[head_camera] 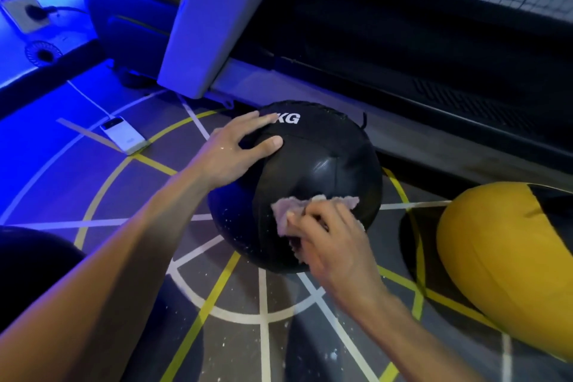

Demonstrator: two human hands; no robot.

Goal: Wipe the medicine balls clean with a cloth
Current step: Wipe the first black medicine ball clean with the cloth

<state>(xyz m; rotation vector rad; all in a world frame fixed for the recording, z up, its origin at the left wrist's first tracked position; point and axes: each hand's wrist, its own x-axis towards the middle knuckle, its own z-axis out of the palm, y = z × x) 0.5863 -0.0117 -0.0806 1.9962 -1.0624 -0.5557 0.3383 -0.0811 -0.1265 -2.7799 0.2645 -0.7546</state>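
On the floor: black medicine ball is sitting, glossy, seamed, "KG" lettering showing
Left hand: is resting open-fingered on ball's top
Right hand: is pinching pink cloth against ball's near side

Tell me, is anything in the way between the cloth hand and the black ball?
Nothing visible is. The right hand already presses the cloth straight onto the near side of the black ball, while the left hand rests on its top left. The yellow ball lies apart, to the right.
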